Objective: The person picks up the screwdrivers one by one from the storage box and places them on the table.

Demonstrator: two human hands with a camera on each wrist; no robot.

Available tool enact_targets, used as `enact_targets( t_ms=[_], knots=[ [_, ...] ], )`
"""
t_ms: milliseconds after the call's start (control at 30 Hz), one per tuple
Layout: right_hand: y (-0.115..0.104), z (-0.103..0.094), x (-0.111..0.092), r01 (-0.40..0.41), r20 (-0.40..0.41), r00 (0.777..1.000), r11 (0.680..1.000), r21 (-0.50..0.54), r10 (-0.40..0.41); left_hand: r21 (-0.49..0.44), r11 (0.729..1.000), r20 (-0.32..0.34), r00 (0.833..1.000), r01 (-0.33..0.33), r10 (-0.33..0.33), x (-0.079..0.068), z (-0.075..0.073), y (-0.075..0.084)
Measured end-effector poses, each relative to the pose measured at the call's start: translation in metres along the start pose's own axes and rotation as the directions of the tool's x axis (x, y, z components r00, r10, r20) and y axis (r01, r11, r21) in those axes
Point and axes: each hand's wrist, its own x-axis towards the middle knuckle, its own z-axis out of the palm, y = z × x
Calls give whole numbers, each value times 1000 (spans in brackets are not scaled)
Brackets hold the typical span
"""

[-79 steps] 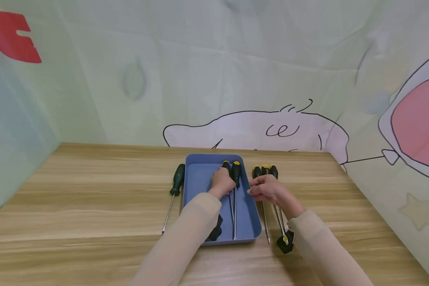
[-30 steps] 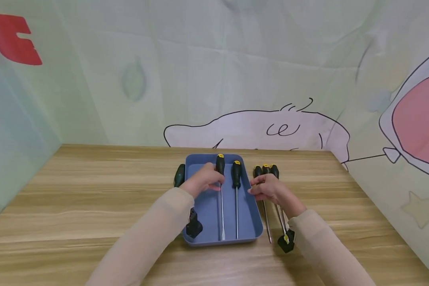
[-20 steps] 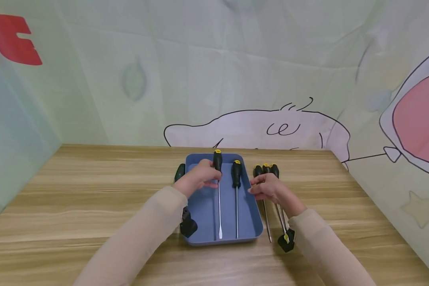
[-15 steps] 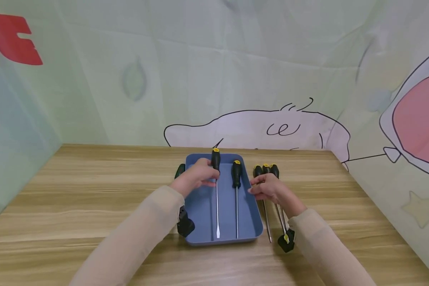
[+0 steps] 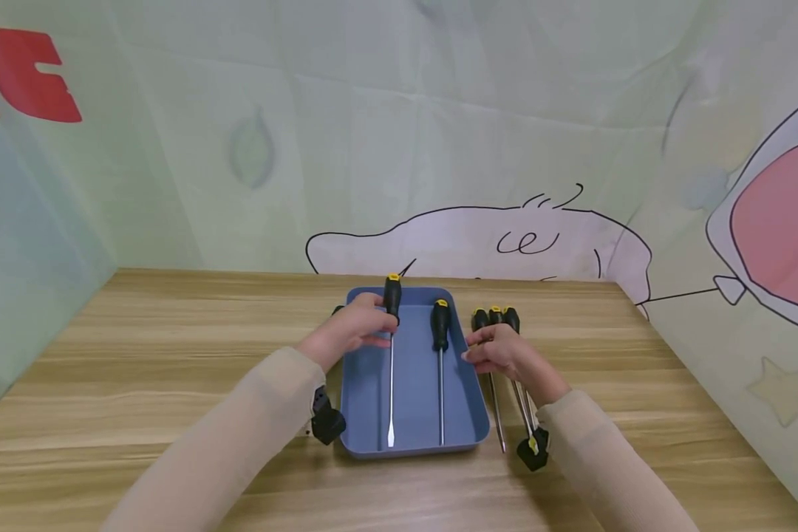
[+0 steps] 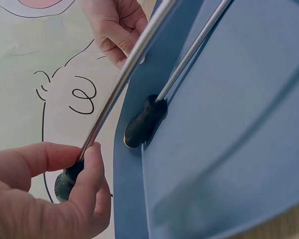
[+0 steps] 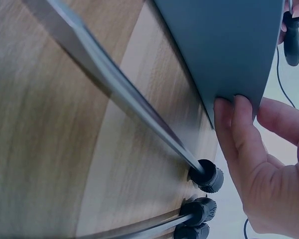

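My left hand [image 5: 352,325] pinches a black screwdriver [image 5: 392,298] with a yellow cap, where handle and shaft meet. The screwdriver hangs over the left part of a shallow blue tray [image 5: 415,406], its flat silver tip toward me. In the left wrist view, thumb and fingers grip the shaft beside the dark handle [image 6: 65,186]. Another yellow-capped screwdriver [image 5: 441,325] lies along the tray's right side. My right hand [image 5: 505,351] holds the tray's right wall; in the right wrist view two fingertips [image 7: 243,105] press its outer face.
Three more yellow-capped screwdrivers [image 5: 496,316] lie right of the tray, partly under my right hand. A dark-handled screwdriver [image 5: 338,309] left of the tray is mostly hidden by my left arm. A printed cloth [image 5: 372,162] stands behind the wooden table [image 5: 193,332].
My left hand has lifted the screwdriver from beside the other one in the tray and carried it left. My right hand stays at the tray's wall.
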Motion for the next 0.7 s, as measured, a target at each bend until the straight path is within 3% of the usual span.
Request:
enact_targets(
  t_ms=[700],
  knots=[
    [0, 0, -1, 12, -2, 1000, 1000, -19, -12, 2, 1000, 16, 999, -28, 28, -10, -21, -7]
  ],
)
